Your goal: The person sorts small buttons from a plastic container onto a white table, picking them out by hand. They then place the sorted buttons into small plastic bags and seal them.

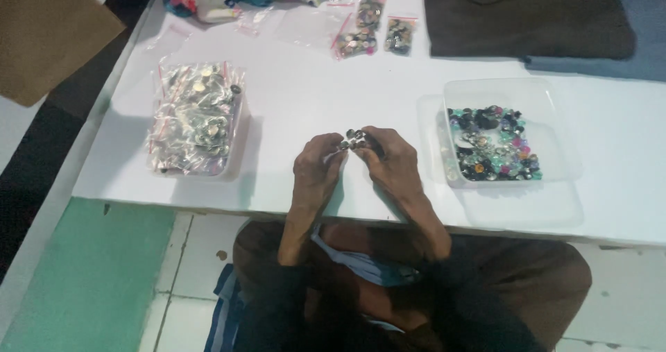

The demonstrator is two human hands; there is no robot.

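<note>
Together, our left hand (316,165) and right hand (392,159) close around a small cluster of beads (355,140) above the white tabletop (298,109), between a tub of bagged pieces (196,119) and a clear tray (510,133). We judge the beads light, hard and slippery, best pinched by fingertips.

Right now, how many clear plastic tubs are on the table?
2: one tub left of the hands, heaped with small bags; one tub right of them, holding loose coloured beads.
</note>
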